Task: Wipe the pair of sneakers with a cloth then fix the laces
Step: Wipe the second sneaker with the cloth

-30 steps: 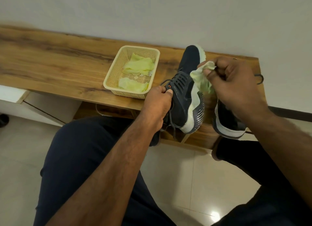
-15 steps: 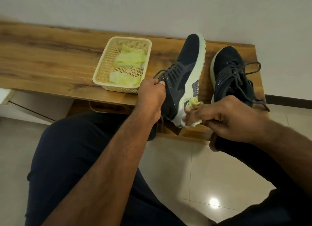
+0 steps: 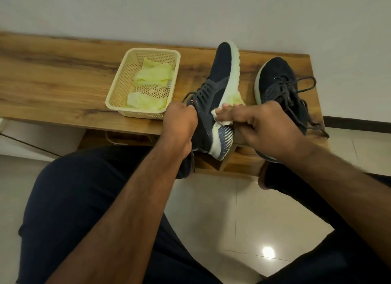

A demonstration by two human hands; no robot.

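Note:
A dark navy sneaker (image 3: 220, 76) with a pale sole lies tilted on its side on the wooden bench (image 3: 53, 82), toe away from me. My left hand (image 3: 179, 122) grips its collar near the laces. My right hand (image 3: 260, 124) presses a pale yellow-green cloth (image 3: 237, 99) against the sole's side near the heel. The second navy sneaker (image 3: 277, 80) stands upright to the right, its dark laces loose and trailing toward the bench's right end; my right hand hides its heel.
A cream plastic basket (image 3: 120, 86) holding more yellow-green cloths (image 3: 154, 76) sits left of the sneakers. A wall runs behind the bench. My legs in dark trousers (image 3: 80, 199) fill the foreground over a glossy tiled floor (image 3: 222, 209).
My right hand with the cloth moved from the sneaker's toe end down to the heel, then back up a little along the sole. My left hand kept its hold.

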